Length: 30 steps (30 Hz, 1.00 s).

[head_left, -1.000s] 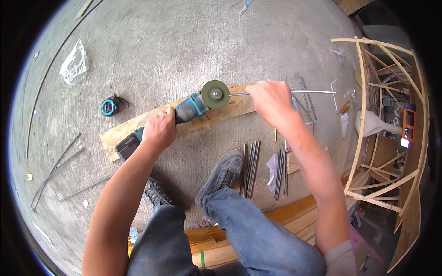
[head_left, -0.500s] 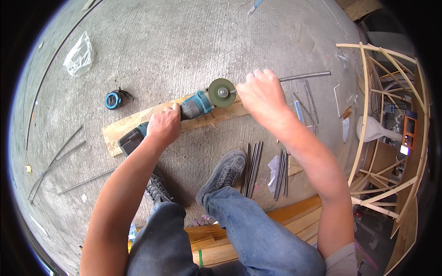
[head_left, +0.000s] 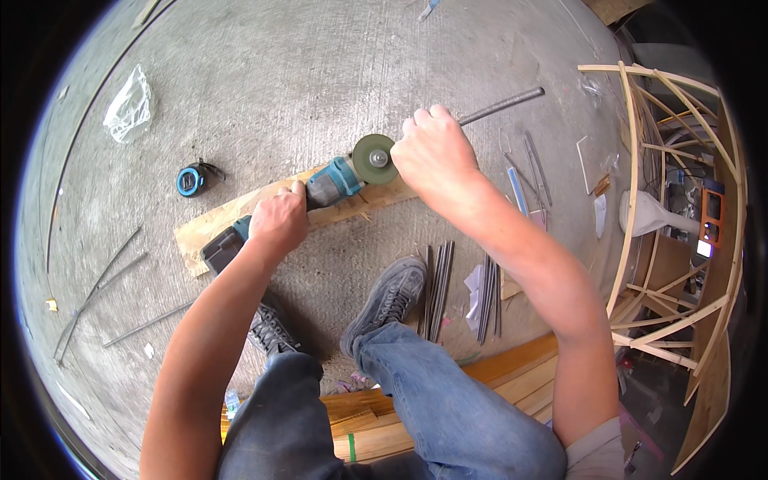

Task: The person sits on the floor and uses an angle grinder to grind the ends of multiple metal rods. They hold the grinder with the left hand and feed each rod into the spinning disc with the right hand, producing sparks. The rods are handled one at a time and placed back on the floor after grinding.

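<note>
My left hand (head_left: 278,218) is wrapped round the body of a teal and black cordless angle grinder (head_left: 332,182), which lies along a pale wooden board (head_left: 196,236). A green disc (head_left: 374,158) is fitted at the tool's far right end; whether it spins, I cannot tell. In my closed right hand (head_left: 436,152) is a thin grey metal rod (head_left: 504,105), its long end sticking out up and to the right. The rod's other end is hidden by my fist, close to the disc's right edge.
Bundles of metal rods (head_left: 438,292) lie right of my shoe (head_left: 392,296). A blue tape measure (head_left: 190,182) and a clear plastic bag (head_left: 128,108) rest on the concrete at left. A wooden slat frame (head_left: 628,176) stands at right, stacked planks (head_left: 512,372) near my legs.
My right hand has shifted slightly left and up, and the rod's free end has swung upward and leftward. The left hand still grips the grinder. The whole view has shifted a little.
</note>
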{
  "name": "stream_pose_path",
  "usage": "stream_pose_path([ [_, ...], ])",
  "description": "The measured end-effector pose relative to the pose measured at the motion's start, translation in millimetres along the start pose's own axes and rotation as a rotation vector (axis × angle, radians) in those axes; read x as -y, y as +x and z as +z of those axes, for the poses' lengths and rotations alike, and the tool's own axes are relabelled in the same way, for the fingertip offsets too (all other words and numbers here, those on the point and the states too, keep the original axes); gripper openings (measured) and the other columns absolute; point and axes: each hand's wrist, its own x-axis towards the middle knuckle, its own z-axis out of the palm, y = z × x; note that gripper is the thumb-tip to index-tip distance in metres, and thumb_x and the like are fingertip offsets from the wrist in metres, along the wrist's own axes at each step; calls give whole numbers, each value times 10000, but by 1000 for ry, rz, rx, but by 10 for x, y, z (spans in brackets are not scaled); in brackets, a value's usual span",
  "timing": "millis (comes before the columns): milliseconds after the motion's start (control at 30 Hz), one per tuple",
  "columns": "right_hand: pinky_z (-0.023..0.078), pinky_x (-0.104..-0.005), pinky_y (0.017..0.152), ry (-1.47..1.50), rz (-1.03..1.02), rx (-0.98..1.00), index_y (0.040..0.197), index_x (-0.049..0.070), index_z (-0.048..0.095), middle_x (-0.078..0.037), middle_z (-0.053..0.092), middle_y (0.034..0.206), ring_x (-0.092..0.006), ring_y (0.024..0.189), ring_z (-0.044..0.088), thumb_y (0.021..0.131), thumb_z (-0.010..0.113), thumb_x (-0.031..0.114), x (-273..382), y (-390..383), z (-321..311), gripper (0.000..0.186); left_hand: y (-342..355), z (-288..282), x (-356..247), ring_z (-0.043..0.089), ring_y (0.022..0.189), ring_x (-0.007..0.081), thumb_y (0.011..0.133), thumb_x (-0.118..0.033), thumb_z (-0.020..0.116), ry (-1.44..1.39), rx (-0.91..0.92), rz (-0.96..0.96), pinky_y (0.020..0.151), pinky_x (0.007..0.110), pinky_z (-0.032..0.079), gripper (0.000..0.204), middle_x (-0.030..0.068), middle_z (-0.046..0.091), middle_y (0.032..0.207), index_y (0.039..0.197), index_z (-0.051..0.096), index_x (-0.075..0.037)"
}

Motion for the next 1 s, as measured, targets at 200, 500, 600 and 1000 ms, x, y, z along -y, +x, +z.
stream_pose_path([
  [200, 529, -400, 739, 419, 209, 124, 940, 106, 730, -95, 696, 836, -259, 798, 679, 853, 608, 95, -314, -234, 200, 150, 3, 73, 52, 670, 919, 390, 827, -138, 604, -11, -13, -8, 779, 460, 541, 354, 244, 650, 986, 1127, 519, 29],
  [500, 529, -267, 635, 2404, 1276, -797, 1231, 26, 607, -141, 657, 1047, -144, 784, 634, 995, 480, 82, -574, -1807, 1625, 274, 34, 79, 43, 661, 915, 409, 820, -171, 637, -27, -23, -15, 793, 473, 535, 352, 244, 646, 986, 1087, 504, 16],
  [600, 539, -267, 628, 2619, 1503, -813, 1144, 16, 629, -142, 661, 1005, -156, 816, 651, 993, 526, 131, -227, -1976, 1543, 216, 16, 75, 57, 659, 918, 406, 842, -205, 634, -8, 1, -26, 797, 471, 531, 351, 237, 646, 995, 1085, 488, 2],
  [1000, 512, -358, 783, 1427, 886, 21, 1078, 8, 683, -141, 704, 905, -254, 842, 678, 940, 638, 306, 706, -2246, 1781, 331, 28, 8, -23, 668, 930, 386, 832, -209, 651, 32, 21, -30, 802, 458, 542, 406, 225, 641, 1016, 1133, 484, 8],
])
